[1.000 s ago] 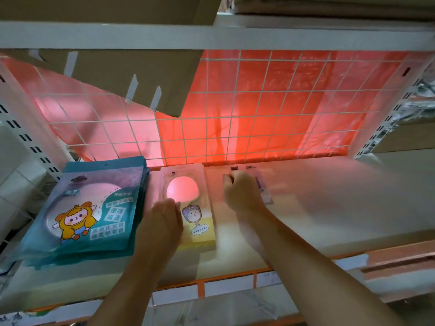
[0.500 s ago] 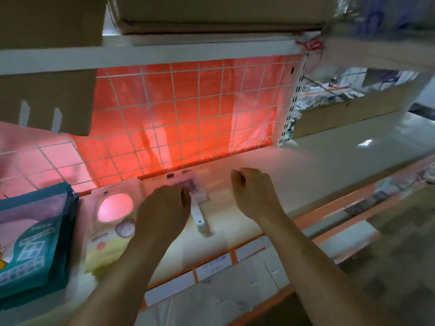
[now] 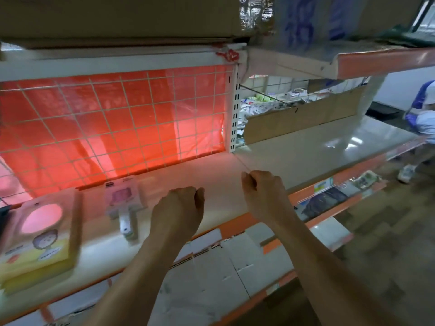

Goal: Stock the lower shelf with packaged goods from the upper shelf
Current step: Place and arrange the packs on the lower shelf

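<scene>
The step looked like a gap between placements. The left hand (image 3: 177, 208) and right hand (image 3: 263, 196) hung over the lower shelf (image 3: 223, 175) at frame centre, fingers curled into fists and holding nothing. The pink blister pack (image 3: 122, 201) lay just left of the left fingers, not touching them (a yellow pack (image 3: 40, 238) sat lower left). The next move probably called for reaching up to the upper shelf (image 3: 117, 63).

I see a glossy, smooth white shelf board (image 3: 306, 158), a white metal wire grid (image 3: 154, 103), sheer red plastic sheeting (image 3: 70, 137), and a matt brown cardboard box (image 3: 117, 17).
</scene>
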`<state>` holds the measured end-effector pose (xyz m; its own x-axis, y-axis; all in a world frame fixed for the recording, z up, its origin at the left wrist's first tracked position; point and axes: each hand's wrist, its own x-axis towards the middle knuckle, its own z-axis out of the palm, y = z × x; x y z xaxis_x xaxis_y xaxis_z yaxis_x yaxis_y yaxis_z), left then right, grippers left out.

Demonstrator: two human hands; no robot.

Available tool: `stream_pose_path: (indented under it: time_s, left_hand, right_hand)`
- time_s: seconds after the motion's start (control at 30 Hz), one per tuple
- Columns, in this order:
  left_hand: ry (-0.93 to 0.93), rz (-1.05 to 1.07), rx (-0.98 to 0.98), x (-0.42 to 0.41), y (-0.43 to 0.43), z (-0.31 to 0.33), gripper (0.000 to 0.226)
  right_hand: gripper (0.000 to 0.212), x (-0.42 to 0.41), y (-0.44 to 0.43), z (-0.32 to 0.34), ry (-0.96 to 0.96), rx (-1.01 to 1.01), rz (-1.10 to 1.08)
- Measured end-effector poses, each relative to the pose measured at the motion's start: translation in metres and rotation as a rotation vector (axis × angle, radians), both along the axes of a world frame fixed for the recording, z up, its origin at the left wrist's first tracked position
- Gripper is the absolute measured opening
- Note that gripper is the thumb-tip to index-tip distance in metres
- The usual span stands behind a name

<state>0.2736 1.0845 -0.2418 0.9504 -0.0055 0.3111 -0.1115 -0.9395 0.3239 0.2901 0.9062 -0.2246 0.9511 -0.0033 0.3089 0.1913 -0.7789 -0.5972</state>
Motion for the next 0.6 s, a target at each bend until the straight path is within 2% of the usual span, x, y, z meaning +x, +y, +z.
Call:
stream_pose_path:
  time_s: [0.3,0.6]
  left_hand:
    - [-0.044,-0.032,-0.016,0.008,-0.081,0.006,0.046]
    - [-0.093,-0.072,0.028,0.030,-0.133,0.033,0.042]
  right_hand:
    - [0.050,0.002,-0.080,0.007,-0.113,0.010,0.033]
    - [0.047,0.020,-0.127,0.022,-0.148,0.039,-0.007]
